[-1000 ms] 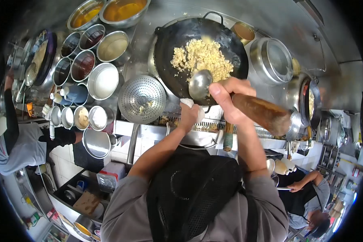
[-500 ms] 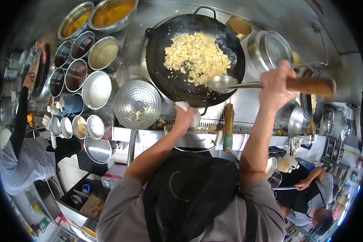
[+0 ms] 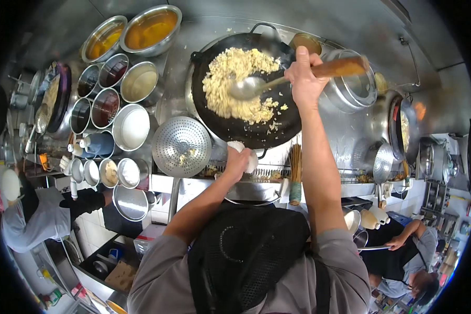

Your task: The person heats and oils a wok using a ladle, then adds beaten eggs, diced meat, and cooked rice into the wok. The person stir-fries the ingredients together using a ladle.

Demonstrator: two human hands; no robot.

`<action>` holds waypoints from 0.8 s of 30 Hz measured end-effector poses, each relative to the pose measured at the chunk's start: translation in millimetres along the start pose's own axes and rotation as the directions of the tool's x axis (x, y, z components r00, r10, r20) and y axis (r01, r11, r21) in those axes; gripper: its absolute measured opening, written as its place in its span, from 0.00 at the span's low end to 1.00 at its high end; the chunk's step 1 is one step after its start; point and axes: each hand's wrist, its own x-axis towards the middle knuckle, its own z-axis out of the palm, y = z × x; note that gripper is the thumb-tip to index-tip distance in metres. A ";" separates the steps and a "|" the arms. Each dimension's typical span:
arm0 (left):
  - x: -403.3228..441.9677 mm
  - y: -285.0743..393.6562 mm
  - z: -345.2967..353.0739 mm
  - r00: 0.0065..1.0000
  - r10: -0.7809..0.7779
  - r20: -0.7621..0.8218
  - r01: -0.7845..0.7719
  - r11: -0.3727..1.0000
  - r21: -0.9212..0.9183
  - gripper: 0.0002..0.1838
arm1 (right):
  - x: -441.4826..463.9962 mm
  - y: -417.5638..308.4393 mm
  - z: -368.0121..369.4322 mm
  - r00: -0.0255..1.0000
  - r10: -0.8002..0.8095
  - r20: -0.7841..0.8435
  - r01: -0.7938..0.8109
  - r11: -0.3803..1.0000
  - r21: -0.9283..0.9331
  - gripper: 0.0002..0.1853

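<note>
My right hand (image 3: 304, 82) is closed round the wooden handle (image 3: 343, 68) of a metal ladle (image 3: 248, 88). The ladle's bowl rests among yellowish fried rice (image 3: 230, 107) in a large black wok (image 3: 261, 138). The rice lies mostly in the wok's left and middle part, with loose grains to the right. At the wok's near rim, my left hand (image 3: 236, 165) is closed on a folded white cloth (image 3: 250, 161) pressed against the edge. Whether its fingers also grip the rim beneath the cloth is hidden.
Left of the wok sit a perforated strainer (image 3: 182, 146) and several metal pots, among them one of white granules (image 3: 131, 127). Two bowls of orange liquid (image 3: 150, 31) stand behind them. A bamboo brush (image 3: 295, 175) is at the near edge. Co-workers stand at left (image 3: 39, 217) and right (image 3: 403, 251).
My right hand and the ladle have moved left and the ladle's bowl is now deeper in the rice. The rice has shifted left. The left co-worker's arm has drawn back from a pan.
</note>
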 end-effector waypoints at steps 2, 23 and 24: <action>-0.6 2.2 1.1 0.999 -0.051 -0.011 0.051 0.999 0.007 0.28 | 1.3 -37.0 18.6 0.997 0.040 -0.068 -0.053 0.980 -0.193 0.18; -58.5 64.0 41.3 0.998 -0.041 -0.036 0.029 0.960 -0.277 0.16 | -56.4 -50.9 20.5 0.908 0.089 0.410 0.036 0.957 -0.288 0.23; -74.0 70.6 48.6 0.998 0.014 -0.061 -0.036 0.928 -0.370 0.16 | -58.8 -57.5 15.6 0.918 0.046 0.393 0.066 0.962 -0.265 0.23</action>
